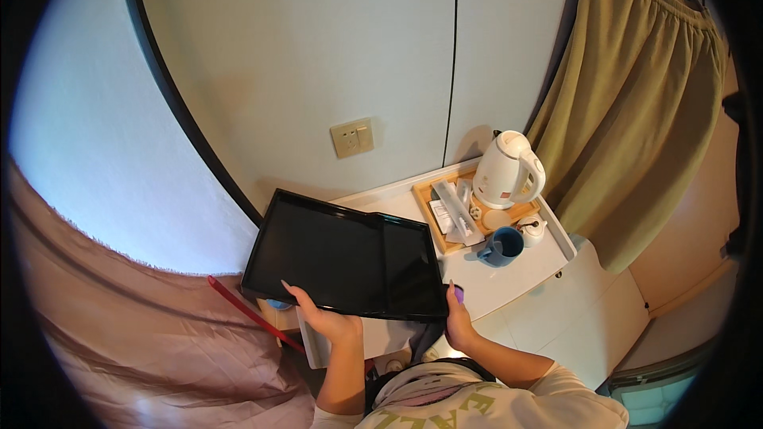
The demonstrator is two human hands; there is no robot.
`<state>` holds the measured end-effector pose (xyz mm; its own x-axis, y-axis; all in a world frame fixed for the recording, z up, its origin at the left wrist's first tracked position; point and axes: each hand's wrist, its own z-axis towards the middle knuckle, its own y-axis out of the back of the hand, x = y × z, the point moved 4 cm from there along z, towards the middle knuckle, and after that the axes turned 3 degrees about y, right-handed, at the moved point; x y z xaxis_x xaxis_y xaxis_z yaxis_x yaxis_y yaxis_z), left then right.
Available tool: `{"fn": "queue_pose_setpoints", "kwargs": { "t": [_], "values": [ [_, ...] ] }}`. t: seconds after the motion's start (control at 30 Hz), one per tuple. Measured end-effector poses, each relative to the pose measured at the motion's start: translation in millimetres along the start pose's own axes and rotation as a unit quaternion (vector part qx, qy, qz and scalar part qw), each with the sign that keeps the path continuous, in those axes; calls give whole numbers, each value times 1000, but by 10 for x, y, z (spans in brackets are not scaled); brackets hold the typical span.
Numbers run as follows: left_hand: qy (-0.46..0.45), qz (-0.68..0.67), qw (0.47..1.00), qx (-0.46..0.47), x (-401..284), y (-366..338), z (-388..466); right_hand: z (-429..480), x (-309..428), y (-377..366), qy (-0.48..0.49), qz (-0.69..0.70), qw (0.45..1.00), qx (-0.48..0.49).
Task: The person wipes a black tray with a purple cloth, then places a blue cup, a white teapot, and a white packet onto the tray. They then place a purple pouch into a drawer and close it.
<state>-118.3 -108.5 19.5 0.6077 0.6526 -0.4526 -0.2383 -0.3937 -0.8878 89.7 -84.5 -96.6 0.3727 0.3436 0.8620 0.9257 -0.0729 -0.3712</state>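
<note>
A black rectangular tray (322, 256) with a low rim and a divider toward its right side is held up above a white tabletop (512, 286). Its inside bears nothing that I can see. My left hand (328, 316) grips the near edge, thumb over the rim and fingers hidden beneath. At the near right corner my right hand (458, 322) clasps the short side. Something purple (458, 294) shows just behind the right thumb; I cannot tell what it is.
On the table, a wooden tray (444, 244) carries a white electric kettle (498, 176) and several packets. A blue mug (506, 244) and a small white lidded pot (532, 230) stand beside it. A wall socket (352, 137) is behind; an olive skirt (632, 107) hangs right. A red strip (256, 313) lies left.
</note>
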Motion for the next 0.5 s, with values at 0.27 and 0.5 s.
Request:
{"fn": "queue_pose_setpoints", "kwargs": {
  "t": [0.27,0.5],
  "values": [
    [18,10,1000,8,267,236,92,-137,85,-15,-56,37,992,105],
    [12,27,1000,4,362,404,167,171,29,38,23,6,1000,6]
  ]
}}
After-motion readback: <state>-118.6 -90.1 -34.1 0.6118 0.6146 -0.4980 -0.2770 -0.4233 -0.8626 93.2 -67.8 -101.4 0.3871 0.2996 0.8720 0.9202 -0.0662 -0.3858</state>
